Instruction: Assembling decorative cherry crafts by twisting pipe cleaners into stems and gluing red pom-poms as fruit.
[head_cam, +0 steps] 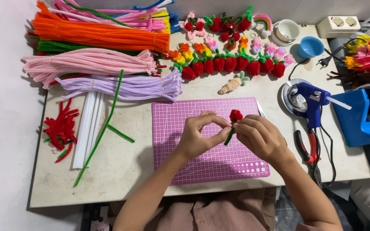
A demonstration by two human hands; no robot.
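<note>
From the head camera, the left hand (198, 137) and right hand (258, 136) meet over the pink cutting mat (172, 145) at the middle of the table (125, 171). Both are pinched shut on a small red pipe-cleaner strawberry (235, 116) with a green stem (229, 136), held just above the mat.

At twelve o'clock from the hands runs a row of finished red strawberries (230, 64), with a little carrot (232, 84) just below it. At ten o'clock lie bundles of pipe cleaners: orange (103, 36), pink (86, 63) and purple (125, 87). At nine o'clock lie white glue sticks (86, 128), a long green pipe cleaner (101, 132) slanting across them, and a heap of short red pieces (61, 128) beyond.

At two o'clock a blue glue gun (311, 100) rests on a round metal dish (288, 99); red-handled pliers (305, 147) lie at three o'clock, close to the right wrist. Far at one o'clock stand a white cup (287, 31) and a blue bowl (310, 47); I cannot tell what they hold.
</note>
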